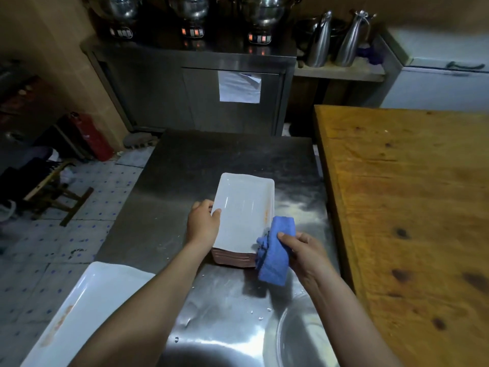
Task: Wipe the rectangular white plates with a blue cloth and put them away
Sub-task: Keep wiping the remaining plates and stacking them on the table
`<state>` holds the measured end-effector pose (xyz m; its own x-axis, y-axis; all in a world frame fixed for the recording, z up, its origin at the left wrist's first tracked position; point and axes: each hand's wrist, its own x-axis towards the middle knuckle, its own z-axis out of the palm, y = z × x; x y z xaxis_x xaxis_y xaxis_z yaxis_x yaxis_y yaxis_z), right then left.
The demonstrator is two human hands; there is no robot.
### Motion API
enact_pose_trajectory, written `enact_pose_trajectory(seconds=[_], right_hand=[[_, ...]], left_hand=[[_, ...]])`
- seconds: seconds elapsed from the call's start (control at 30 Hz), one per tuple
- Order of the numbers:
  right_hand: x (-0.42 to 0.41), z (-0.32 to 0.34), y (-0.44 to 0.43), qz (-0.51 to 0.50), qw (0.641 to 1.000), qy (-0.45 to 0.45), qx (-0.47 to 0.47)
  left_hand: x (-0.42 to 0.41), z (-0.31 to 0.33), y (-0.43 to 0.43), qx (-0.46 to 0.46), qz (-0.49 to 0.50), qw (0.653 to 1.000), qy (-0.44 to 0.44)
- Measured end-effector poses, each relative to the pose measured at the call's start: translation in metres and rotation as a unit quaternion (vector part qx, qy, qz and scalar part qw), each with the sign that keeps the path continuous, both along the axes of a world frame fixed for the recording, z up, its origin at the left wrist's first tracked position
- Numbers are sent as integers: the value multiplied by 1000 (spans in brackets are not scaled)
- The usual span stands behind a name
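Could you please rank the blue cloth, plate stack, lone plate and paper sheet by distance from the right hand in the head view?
1. blue cloth, held in the right hand.
2. plate stack, just left.
3. lone plate, near left.
4. paper sheet, far ahead.

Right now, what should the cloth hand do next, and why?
Probably sweep the cloth along the right rim of the top plate: an orange smear shows there, the left hand steadies it, and the right hand holds the cloth beside it.

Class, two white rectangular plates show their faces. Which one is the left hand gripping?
The top plate of the stack; the left hand grips its left edge. The other plate lies untouched at lower left.
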<state>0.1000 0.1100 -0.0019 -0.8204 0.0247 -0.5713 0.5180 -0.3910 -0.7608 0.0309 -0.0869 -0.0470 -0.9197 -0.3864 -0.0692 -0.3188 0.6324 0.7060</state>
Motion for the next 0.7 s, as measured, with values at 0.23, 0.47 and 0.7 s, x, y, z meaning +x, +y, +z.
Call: enact_pose_trajectory(seconds=[0.23,0.47,0.7], right_hand=[[-7,2,4,-28,999,17,35],[-6,24,8,-24,984,86,157],[16,55,19,-79,972,98,198]], left_hand=[[-6,15,-5,108,17,994,-12],[3,36,-10,256,23,965,-56],[36,76,-5,356,-28,934,-31]])
